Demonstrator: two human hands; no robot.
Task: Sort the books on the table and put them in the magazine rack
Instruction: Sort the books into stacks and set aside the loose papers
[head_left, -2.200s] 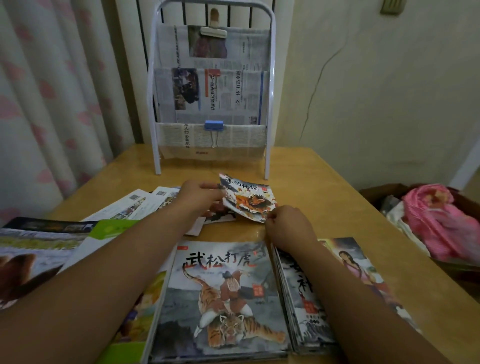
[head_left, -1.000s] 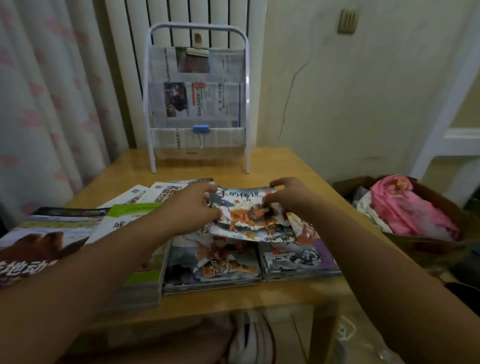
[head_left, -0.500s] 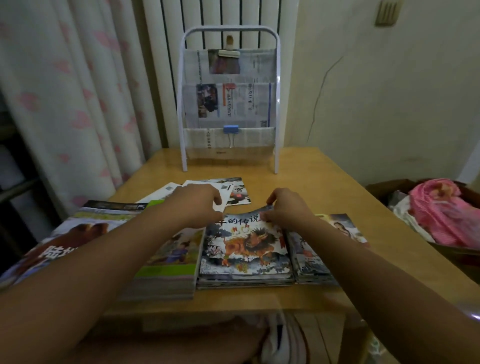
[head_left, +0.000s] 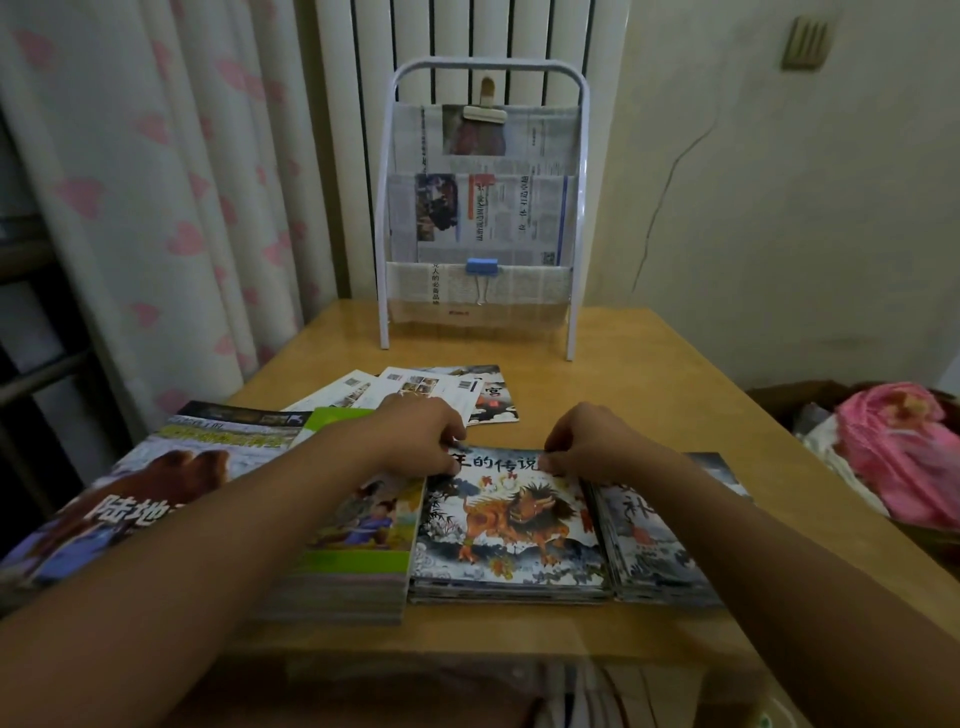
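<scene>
- Our left hand (head_left: 422, 434) and right hand (head_left: 587, 441) pinch the far edge of the beast-cover picture book (head_left: 511, 525).
- It lies atop the middle stack on the wooden table (head_left: 649, 374), well short of the magazine rack (head_left: 483, 208).

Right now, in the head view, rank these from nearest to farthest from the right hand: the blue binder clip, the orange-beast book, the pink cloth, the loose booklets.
1. Orange-beast book: pinched by the right hand, centre pile.
2. Loose booklets: just beyond, to the left.
3. Pink cloth: off the table, far right.
4. Blue binder clip: on the rack's bottom pocket, at the back.
</scene>
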